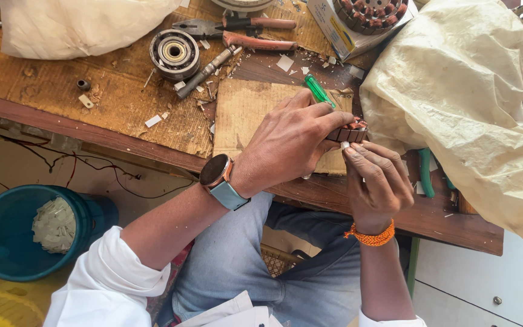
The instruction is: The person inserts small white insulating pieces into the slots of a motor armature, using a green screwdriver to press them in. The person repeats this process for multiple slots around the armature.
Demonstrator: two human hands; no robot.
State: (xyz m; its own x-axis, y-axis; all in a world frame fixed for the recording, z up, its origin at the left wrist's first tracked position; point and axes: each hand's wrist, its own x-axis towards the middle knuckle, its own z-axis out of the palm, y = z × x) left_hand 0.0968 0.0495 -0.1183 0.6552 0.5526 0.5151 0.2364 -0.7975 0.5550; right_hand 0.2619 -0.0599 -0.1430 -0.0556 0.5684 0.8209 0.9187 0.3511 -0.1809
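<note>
L hand [289,142] + R hand [375,181] gripping small stator [351,133], white-blue box [334,27] behind

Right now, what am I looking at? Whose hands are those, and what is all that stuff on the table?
The camera sits on a person's head and looks down, so you see their own two hands and their lap. The left hand, with a watch on its wrist, grips a small motor part with copper windings. The right hand, with an orange wrist thread, pinches something small and white against that part. A green-handled screwdriver pokes out behind the fingers. On the wooden workbench lie a round metal bearing, pliers, cardboard, white scraps and a big crumpled plastic sheet. A blue bucket stands on the floor.
</note>
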